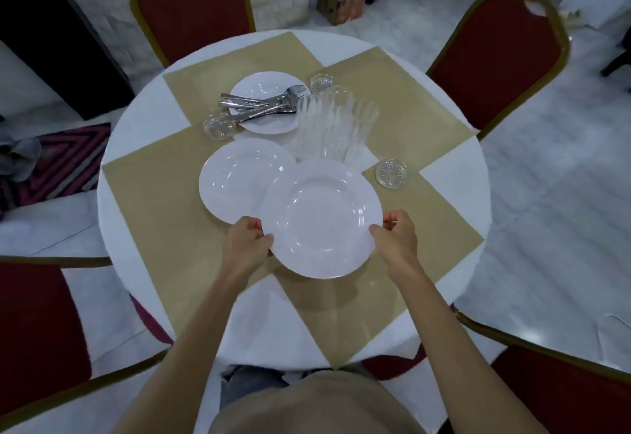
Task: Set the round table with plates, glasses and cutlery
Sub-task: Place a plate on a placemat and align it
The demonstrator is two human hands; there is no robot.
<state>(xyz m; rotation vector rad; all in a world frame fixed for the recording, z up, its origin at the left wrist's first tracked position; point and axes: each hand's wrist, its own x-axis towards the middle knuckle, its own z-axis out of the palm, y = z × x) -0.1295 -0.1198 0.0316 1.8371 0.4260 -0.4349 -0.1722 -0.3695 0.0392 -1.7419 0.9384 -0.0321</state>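
I hold a large white plate (pixel 321 218) above the round table (pixel 143 105), its shadow falling on the beige placemat below. My left hand (pixel 246 241) grips its left rim and my right hand (pixel 397 232) grips its right rim. A second large white plate (pixel 235 179) lies on the table just left of it, partly covered by the held one. Farther back a smaller white plate (pixel 263 98) carries a pile of forks and other cutlery (pixel 264 105). Several tall clear glasses (pixel 336 126) stand together in the middle.
Three small glass coasters lie on the table: one at the left (pixel 219 125), one at the back (pixel 321 83), one at the right (pixel 391 173). Red chairs with gold frames stand around the table, at back left (pixel 191 6), back right (pixel 495 57) and on both near sides.
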